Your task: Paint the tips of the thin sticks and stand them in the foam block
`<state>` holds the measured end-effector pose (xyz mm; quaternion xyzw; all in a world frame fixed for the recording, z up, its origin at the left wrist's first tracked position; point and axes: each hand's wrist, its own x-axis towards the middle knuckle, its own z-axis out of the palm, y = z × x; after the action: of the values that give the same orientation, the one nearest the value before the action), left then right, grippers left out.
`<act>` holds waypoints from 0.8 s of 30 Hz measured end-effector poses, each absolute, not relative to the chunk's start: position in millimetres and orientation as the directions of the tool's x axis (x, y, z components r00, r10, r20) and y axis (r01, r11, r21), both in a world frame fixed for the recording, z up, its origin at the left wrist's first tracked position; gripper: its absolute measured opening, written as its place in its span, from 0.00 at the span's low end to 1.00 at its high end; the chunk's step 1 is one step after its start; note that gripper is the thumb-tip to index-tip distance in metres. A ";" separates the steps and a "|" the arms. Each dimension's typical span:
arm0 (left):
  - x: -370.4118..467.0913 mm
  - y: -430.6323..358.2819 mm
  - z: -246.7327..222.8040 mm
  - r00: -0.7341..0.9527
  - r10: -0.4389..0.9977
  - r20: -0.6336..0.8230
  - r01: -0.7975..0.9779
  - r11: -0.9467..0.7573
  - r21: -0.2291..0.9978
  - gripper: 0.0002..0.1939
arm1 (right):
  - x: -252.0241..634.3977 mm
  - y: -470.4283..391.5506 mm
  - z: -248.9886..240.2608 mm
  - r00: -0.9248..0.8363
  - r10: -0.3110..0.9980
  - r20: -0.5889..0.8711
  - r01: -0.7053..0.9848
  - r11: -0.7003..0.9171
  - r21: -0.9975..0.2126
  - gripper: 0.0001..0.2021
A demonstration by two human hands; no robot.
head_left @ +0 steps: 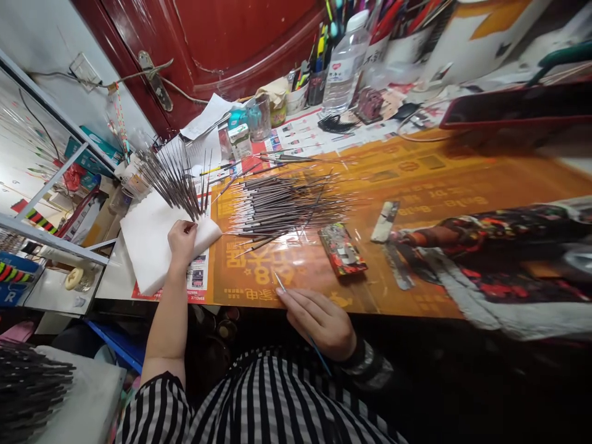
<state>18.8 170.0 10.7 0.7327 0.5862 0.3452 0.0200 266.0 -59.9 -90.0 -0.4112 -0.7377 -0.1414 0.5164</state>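
My left hand (182, 242) is closed in a pinch over the white foam block (148, 237), close to the lowest of the dark sticks standing in it. What lies between its fingertips is too small to make out. Several thin dark sticks (173, 182) stand upright in the foam, fanned out. In my right hand (321, 320) is a slim paintbrush (319, 356) with a blue handle, its tip pointing up and left over the table edge. Between and beyond my hands lies a wide pile of dark sticks (272, 203) with fine pale ends.
A paint-smeared box (342, 250) sits right of the pile, near a flat scraper-like piece (385, 222). Behind stand a water bottle (345, 65), a glass (259, 120) and pots of brushes. Blurred, paint-stained cloth (499, 259) covers the right side. More dark sticks (32, 394) are at lower left.
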 end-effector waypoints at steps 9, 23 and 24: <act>52.1 129.0 5.7 0.418 0.774 0.476 0.835 -0.533 0.133 0.07 | 266.5 -57.3 -88.6 -0.103 0.464 0.880 0.733 0.633 -0.248 0.31; 96.4 108.4 -4.3 0.683 0.628 0.374 0.668 -0.744 0.030 0.03 | 290.4 -62.9 -70.3 0.018 0.438 0.899 0.733 0.606 -0.309 0.29; 93.7 108.5 -1.3 0.678 0.599 0.426 0.659 -0.752 0.008 0.03 | 295.6 -64.6 -68.9 0.034 0.431 0.902 0.745 0.590 -0.310 0.28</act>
<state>93.7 108.5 -1.3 0.9130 0.3445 0.2059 -0.0732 295.6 -64.6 -68.9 -0.4316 -0.6814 -0.1365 0.5751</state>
